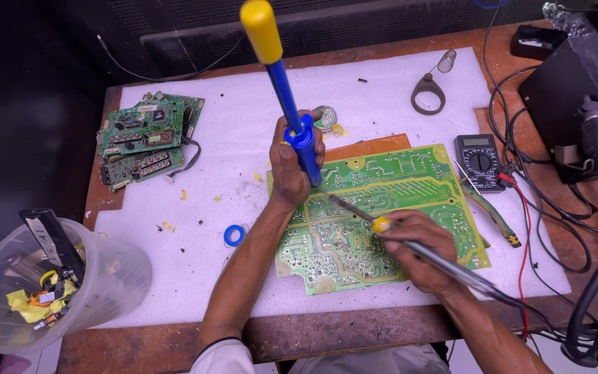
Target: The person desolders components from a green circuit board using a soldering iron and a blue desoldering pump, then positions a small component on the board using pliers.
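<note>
At the centre of the frame the left hand (291,166) is clenched around the blue barrel of a long desoldering pump with a yellow plunger knob (282,83), holding it upright with its tip down on the upper left part of a large green printed circuit board (410,187). The board lies solder side up on a white foam mat (243,118) that covers the brown wooden worktop (354,339).

To the lower right, the right hand (417,249) grips a soldering iron with a yellow collar and grey handle (382,223); its metal tip points up and left across the middle of the board, and its cable runs off toward the lower right corner.

In the upper left of the frame a stack of smaller green circuit boards (147,138) rests on the mat. A small blue ring of tape (234,235) lies on the mat just left of the left forearm. A round tin (325,118) sits just above the left hand. A black digital multimeter (479,161) lies right of the large board, with red and black leads trailing beside it. A dark metal iron stand with a coiled spring (429,90) sits in the upper right of the mat. A clear plastic tub holding scraps (43,284) stands at the lower left.
</note>
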